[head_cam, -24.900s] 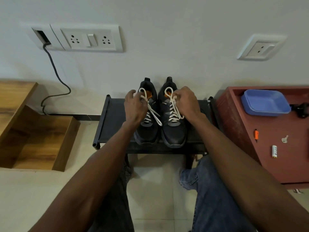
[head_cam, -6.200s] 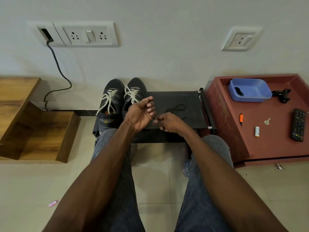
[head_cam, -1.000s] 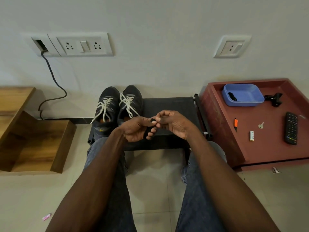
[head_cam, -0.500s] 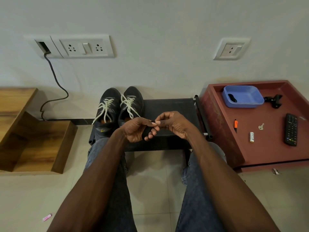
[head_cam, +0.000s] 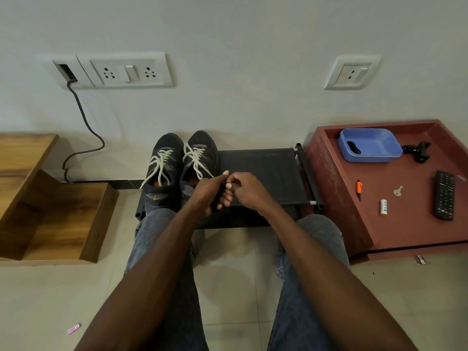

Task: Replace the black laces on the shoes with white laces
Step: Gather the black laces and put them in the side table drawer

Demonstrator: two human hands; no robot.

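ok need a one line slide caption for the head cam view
Both shoes wear white laces on the black rack; left hand and right hand bundle a black lace.

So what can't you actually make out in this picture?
- What the left hand and right hand hold: fingers cover it.
- Dark item in the blue tray: too small.
- Heels of the shoes: behind arm and knee.
- Remote buttons: too small.

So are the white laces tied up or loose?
Loose. On both shoes the white laces are threaded through, but their ends trail free down toward the heels, with no bow visible.
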